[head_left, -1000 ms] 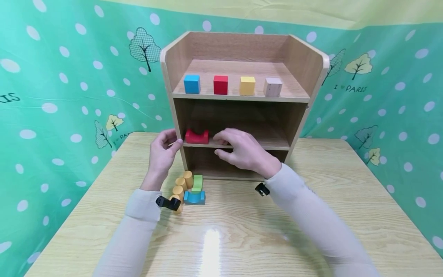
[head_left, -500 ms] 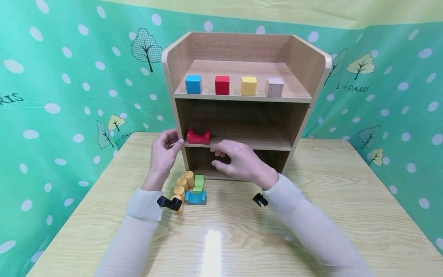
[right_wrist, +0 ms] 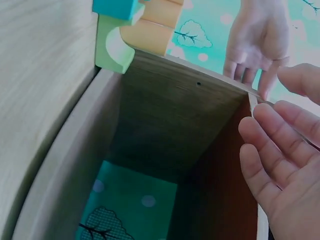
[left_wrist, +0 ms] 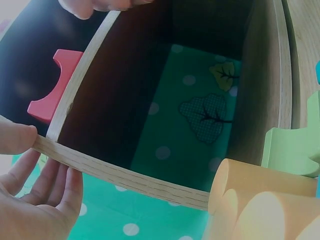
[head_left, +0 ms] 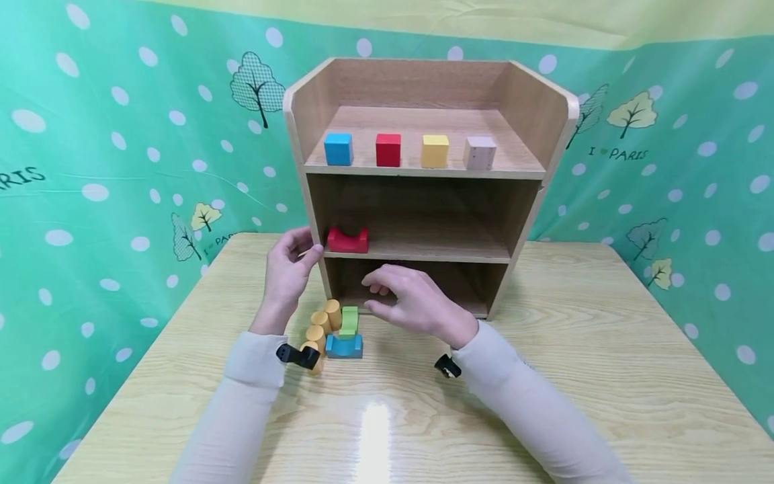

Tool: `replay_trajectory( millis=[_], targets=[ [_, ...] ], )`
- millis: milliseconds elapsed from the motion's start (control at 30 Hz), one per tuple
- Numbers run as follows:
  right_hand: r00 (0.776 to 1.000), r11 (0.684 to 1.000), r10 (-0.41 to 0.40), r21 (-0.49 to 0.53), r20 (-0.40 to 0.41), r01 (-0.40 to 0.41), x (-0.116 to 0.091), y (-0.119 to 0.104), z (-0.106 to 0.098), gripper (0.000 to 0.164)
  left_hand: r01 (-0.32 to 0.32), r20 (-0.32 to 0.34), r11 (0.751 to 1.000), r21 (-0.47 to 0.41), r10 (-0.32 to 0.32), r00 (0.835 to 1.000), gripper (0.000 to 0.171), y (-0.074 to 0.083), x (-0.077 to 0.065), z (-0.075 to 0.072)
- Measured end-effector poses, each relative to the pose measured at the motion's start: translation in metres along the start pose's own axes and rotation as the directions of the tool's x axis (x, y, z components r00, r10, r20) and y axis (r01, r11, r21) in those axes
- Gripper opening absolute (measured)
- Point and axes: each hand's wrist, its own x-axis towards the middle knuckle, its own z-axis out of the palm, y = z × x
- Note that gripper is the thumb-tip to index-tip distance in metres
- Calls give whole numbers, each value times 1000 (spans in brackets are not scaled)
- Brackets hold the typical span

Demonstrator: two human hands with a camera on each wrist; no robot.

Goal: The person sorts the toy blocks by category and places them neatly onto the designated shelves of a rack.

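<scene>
on my feed the only lettering i could read was on the green cloth (head_left: pixel 121 215) behind: "i paris" with a small heart in it, to the right of the shelf unit (head_left: pixel 417 84), and part of "paris" at the far left edge. the red notched block (head_left: pixel 347 246) sat at the left end of the middle shelf (head_left: pixel 435 257), close to the front edge, its long axis running left to right along that edge and its scooped side facing up. the left hand (head_left: pixel 290 265) pinched the unit's left side panel between thumb and fingers, just beside that block. the right hand (head_left: pixel 414 299) hung in front of the bottom compartment, half open with fingers loosely bent, holding nothing. on the bench (head_left: pixel 544 376), the blue notched block (head_left: pixel 344 347) lay with its long axis left to right, and the green block (head_left: pixel 349 323) pointed lengthwise away from the person, beside a row of orange cylinders (head_left: pixel 316 334). up top i counted four cubes: blue (head_left: pixel 338 149), red (head_left: pixel 388 150), yellow (head_left: pixel 435 151) and pale (head_left: pixel 480 153).
</scene>
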Motion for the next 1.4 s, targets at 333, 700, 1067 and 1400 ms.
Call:
replay_trajectory(
  millis=[333, 700, 1067, 1400],
  targets=[
    [993, 996, 55, 66, 103, -62, -3, -5, 19, 30, -11, 1, 1000, -2, 11, 1000, 35, -2, 1, 0],
    [964, 984, 138, 78, 230, -159, -5, -6, 38, 40, -16, 5, 1000, 0, 16, 1000, 36, -1, 0, 0],
    [917, 970, 163, 112, 363, -217, -5, -9, 52, 45, -21, 9, 1000, -2, 21, 1000, 36, -2, 0, -1],
    [893, 973, 152, 92, 423, -210, -5, -8, 60, 39, -22, 4, 1000, -14, 23, 1000, 35, -1, 0, 0]
  ],
)
